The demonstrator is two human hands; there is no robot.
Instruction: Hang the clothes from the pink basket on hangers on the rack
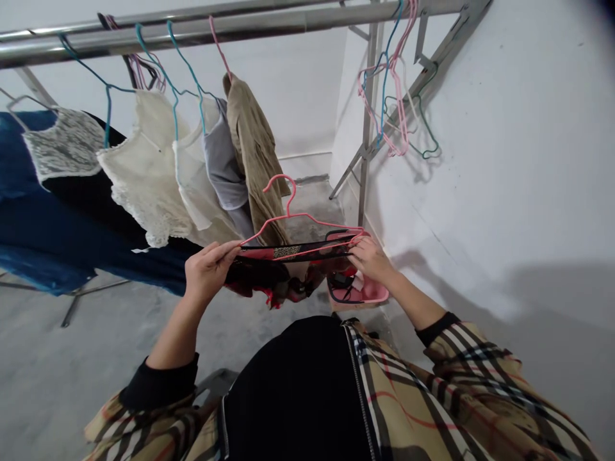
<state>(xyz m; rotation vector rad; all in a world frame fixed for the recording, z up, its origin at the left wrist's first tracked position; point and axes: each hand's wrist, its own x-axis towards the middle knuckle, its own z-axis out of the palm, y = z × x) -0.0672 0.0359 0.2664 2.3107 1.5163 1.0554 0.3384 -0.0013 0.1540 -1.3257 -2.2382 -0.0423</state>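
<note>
At left, the left hand (209, 272) has its grip pinched on the left corner of the pink hanger (289, 216) and the top band of the dark patterned garment (287, 251). Hanger and garment are in mid-air, below the metal rail (269, 24); an even pull would hold the band flat and untwisted. The right hand (372, 258) has its grip closed on the opposite corner, best held level with the left, clear of the pink basket (372, 293).

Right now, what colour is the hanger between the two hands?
The hanger is pink; it shows best in the head view, the only one here.
</note>
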